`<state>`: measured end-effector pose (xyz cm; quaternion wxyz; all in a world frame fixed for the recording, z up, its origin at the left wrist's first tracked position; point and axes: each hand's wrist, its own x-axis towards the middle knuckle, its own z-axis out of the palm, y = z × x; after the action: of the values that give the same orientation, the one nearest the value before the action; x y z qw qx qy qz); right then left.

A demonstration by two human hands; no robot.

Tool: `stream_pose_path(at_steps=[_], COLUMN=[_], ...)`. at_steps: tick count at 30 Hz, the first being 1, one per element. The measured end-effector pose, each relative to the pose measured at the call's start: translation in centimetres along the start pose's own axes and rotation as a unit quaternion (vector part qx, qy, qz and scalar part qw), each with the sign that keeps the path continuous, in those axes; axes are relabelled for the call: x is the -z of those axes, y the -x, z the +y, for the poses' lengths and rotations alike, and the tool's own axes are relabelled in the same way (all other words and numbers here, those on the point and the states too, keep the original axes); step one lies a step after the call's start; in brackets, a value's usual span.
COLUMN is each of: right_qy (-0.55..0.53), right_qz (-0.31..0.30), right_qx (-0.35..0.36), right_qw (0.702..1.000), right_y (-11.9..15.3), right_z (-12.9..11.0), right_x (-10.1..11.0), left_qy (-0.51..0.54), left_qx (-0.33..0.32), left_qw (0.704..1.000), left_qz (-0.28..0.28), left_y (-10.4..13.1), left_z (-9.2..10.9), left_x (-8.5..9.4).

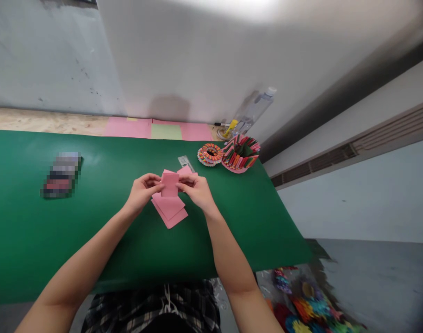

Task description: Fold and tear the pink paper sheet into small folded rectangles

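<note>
Pink paper piece (170, 185) is up over the mid. of the green bench (96, 189), pinched thumb-to-fingers: L hand (144, 190) on its left edge, R hand (196, 188) on its right, both hands nearly closed. Pink sheets (169, 213) lie just below, nr side. Prob. best: light, even grip, edges sq., thumbs level w/ each other.

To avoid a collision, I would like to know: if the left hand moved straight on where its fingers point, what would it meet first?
Beyond the pink paper it holds, the left hand would probably meet the right hand first, though depth is unclear here.
</note>
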<state>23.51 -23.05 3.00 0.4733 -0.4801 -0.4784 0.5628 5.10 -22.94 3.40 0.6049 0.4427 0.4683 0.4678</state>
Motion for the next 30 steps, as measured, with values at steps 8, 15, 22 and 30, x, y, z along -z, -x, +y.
stream_pose_path(at_steps=[8, 15, 22, 30], right_qy=[0.005, 0.007, -0.009, 0.014], right_qz=[0.03, 0.041, 0.034, 0.016], right_qx=[-0.018, -0.026, -0.025, -0.018], right_qw=[0.999, 0.999, 0.999, 1.0], right_y=[-0.1, -0.1, -0.1, 0.1], right_z=[0.1, -0.1, 0.0, -0.3], right_x=[0.1, 0.0, 0.0, 0.1], left_qy=[-0.075, -0.175, -0.164, -0.186], left_qx=[-0.068, -0.145, -0.19, -0.202], left_qw=[0.995, 0.974, 0.968, 0.96], left_qz=[0.016, -0.024, -0.014, -0.05], left_y=[-0.1, -0.2, -0.2, 0.2], left_z=[-0.6, -0.9, -1.3, -0.5], left_x=[0.0, 0.4, 0.1, 0.0])
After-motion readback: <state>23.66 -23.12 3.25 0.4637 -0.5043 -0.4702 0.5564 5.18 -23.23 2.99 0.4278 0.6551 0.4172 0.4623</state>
